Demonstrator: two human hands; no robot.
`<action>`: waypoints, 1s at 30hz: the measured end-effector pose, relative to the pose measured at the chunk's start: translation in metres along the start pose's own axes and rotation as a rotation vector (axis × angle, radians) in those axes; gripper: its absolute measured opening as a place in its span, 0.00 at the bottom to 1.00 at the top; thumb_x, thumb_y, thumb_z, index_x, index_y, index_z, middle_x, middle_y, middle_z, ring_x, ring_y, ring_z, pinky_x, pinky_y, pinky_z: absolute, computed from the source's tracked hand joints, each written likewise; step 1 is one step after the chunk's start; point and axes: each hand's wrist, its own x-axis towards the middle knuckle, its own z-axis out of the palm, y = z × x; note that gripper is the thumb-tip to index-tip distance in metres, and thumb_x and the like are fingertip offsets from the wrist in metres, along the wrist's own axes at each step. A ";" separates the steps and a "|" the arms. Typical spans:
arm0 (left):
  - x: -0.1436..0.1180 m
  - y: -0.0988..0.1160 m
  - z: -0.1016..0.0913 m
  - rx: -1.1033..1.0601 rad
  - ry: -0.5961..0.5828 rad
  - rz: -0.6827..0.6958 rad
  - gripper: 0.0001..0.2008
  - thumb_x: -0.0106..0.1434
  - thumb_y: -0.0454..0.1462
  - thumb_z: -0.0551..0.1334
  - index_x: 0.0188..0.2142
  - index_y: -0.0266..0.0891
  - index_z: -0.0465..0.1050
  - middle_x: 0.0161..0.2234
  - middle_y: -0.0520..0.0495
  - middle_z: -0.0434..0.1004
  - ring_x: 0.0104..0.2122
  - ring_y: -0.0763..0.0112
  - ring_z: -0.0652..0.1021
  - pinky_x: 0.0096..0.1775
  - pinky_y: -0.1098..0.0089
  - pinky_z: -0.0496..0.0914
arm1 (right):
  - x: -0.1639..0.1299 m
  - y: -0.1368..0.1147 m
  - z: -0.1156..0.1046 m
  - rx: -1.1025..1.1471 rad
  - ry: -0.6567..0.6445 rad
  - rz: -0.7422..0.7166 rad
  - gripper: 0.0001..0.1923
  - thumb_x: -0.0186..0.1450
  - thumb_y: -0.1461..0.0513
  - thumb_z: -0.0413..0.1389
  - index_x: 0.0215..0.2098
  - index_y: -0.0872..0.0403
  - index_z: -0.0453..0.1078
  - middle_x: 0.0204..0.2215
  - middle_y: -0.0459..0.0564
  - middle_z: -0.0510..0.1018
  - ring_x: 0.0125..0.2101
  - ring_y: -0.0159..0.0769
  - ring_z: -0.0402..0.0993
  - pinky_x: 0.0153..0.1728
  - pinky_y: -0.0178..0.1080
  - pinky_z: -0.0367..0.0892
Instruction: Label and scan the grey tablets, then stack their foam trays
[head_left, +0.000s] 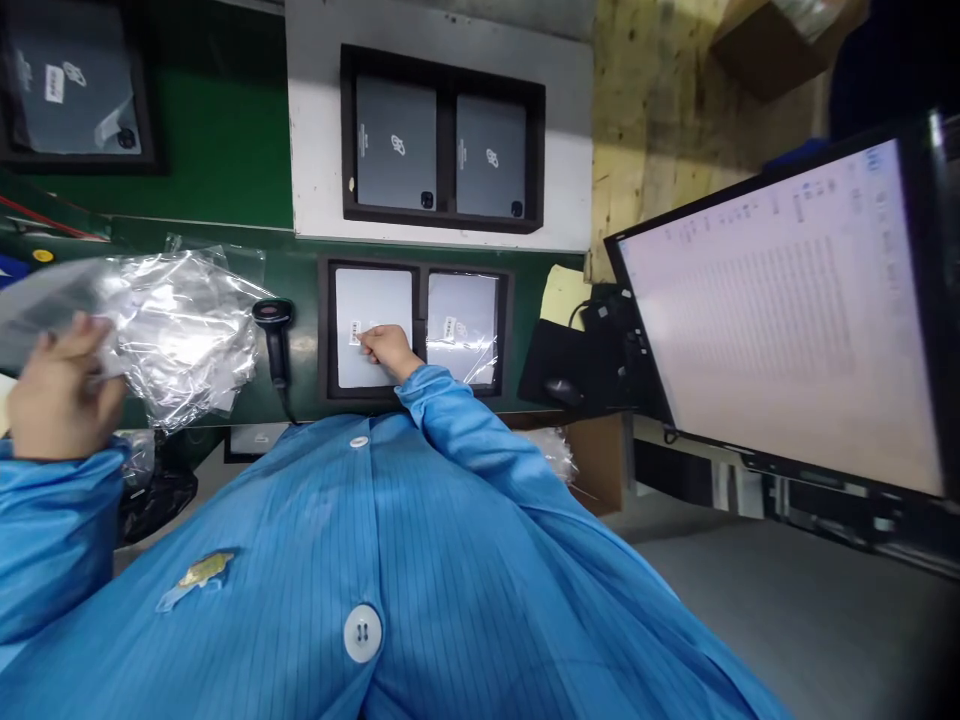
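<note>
My right hand (390, 350) is closed in a pinch at the lower right edge of a small white barcode label (354, 330). That label lies over the pale back of a tablet (375, 290) in the left compartment of a black tray (325, 330). Beside it, in the right compartment, a second tablet (472, 300) has clear film over it and a barcode label of its own. My left hand (64, 395), slightly blurred, has its thumb apart from the fingers. It is by a greyish sheet of film (52, 290) and a heap of crumpled clear plastic (184, 330).
A barcode scanner (276, 340) lies between the plastic and the tray. Behind, another black tray (445, 215) holds two tablets, and one more tray (154, 130) stands far left. On the right are a mouse (564, 390), a yellow paper (562, 295) and a large monitor (780, 310).
</note>
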 end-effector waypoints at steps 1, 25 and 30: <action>0.003 -0.001 0.006 0.104 -0.133 0.032 0.31 0.62 0.48 0.54 0.62 0.41 0.68 0.67 0.45 0.65 0.70 0.50 0.59 0.69 0.49 0.54 | 0.001 0.000 0.000 0.005 0.005 0.003 0.12 0.65 0.65 0.64 0.24 0.57 0.70 0.16 0.42 0.73 0.12 0.22 0.60 0.14 0.27 0.57; 0.043 -0.016 0.092 0.262 -0.522 0.019 0.35 0.41 0.66 0.65 0.37 0.42 0.71 0.31 0.40 0.79 0.30 0.50 0.78 0.33 0.61 0.73 | -0.003 -0.015 0.001 0.071 0.031 0.092 0.13 0.64 0.68 0.64 0.22 0.59 0.72 0.14 0.44 0.72 0.11 0.24 0.61 0.13 0.28 0.59; 0.049 -0.009 0.085 0.357 -0.472 -0.045 0.28 0.49 0.62 0.65 0.35 0.42 0.73 0.27 0.42 0.78 0.27 0.51 0.77 0.32 0.60 0.72 | -0.002 -0.019 0.001 0.066 0.040 0.110 0.12 0.63 0.68 0.64 0.22 0.60 0.72 0.14 0.45 0.73 0.11 0.23 0.61 0.12 0.27 0.58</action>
